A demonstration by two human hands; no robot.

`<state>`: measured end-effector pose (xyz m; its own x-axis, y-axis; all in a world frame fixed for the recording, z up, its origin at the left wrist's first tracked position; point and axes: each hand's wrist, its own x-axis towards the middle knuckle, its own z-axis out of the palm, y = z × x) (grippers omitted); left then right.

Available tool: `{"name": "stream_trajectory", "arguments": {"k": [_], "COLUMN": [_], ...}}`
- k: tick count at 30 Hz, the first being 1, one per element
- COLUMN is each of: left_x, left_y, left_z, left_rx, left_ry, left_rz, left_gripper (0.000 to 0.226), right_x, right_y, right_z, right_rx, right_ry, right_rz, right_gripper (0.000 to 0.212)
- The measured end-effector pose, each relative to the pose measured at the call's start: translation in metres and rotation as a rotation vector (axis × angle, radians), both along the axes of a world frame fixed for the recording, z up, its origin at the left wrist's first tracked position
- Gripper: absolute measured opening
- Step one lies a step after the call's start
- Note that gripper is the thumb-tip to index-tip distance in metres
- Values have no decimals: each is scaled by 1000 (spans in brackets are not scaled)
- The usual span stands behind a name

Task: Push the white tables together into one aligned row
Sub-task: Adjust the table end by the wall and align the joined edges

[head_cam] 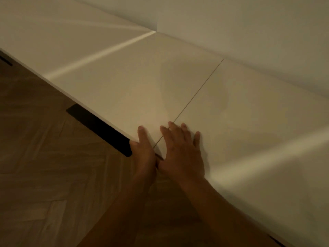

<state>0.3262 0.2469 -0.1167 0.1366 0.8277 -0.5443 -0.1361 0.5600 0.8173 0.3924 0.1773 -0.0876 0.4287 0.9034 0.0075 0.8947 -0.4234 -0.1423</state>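
Note:
Two white tables stand side by side against the wall, the left table point(114, 82) and the right table point(249, 113). They meet at a thin dark seam point(195, 93), and their front edges look level where they meet. My left hand point(145, 152) holds the left table's front corner beside the seam, one digit on top and the rest curled over the edge. My right hand point(180, 148) lies flat on the right table's corner, fingers straight, its forefinger reaching across the seam.
A black table foot point(99, 130) sticks out over the herringbone wood floor point(44, 166) under the left table. The white wall point(249, 29) runs right behind the tables. More white tabletop point(44, 32) continues to the far left beyond a bright light streak.

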Motion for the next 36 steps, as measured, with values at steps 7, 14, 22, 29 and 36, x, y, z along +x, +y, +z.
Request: {"name": "stream_trajectory", "arguments": {"k": [7, 14, 22, 29, 36], "left_x": [3, 31, 163, 292, 347], "left_y": [6, 20, 47, 91, 130], "left_z": [2, 21, 33, 43, 34], "left_rx": [441, 1365, 1448, 1448, 1366], "left_ry": [566, 854, 920, 1033, 1022], "left_rz": [47, -633, -1066, -1045, -1156], "left_gripper": [89, 50, 42, 41, 55], "right_x": [12, 71, 215, 331, 383], "right_y": [-4, -20, 17, 61, 93], "right_z": [3, 8, 1, 8, 2], "right_rx": [17, 244, 93, 87, 94], "right_ry": [105, 421, -36, -82, -64], "right_rz": [24, -91, -232, -309, -312], "right_gripper": [101, 73, 67, 47, 55]}}
